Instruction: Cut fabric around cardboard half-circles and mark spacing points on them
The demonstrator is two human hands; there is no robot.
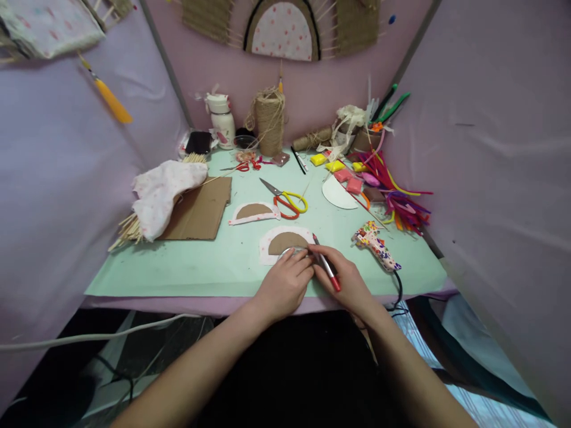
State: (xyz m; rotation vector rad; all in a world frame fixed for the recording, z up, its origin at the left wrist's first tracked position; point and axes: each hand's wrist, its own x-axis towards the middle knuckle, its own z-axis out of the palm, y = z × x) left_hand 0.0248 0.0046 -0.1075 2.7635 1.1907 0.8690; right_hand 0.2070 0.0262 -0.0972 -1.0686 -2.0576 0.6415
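A brown cardboard half circle (288, 242) lies on a piece of dotted white cloth (264, 249) near the table's front edge. My left hand (288, 282) presses with its fingers on a clear, curved object (285, 253) at the half circle's lower edge; the hand covers most of it. My right hand (341, 273) holds a red and silver pen (328, 267) between its fingers, and its fingertips touch those of my left hand. Just behind lies a second cardboard half circle (254, 210) with cloth folded round its rim. Scissors (288, 199) with yellow and red handles rest open beside it.
A glue gun (377, 246) lies on the right, its cord over the front edge. Cardboard (200, 208), sticks and dotted cloth (167, 190) are on the left. Behind stand a bottle (222, 122) and twine (270, 125). Pipe cleaners (401, 205) and a white half circle (339, 193) lie right.
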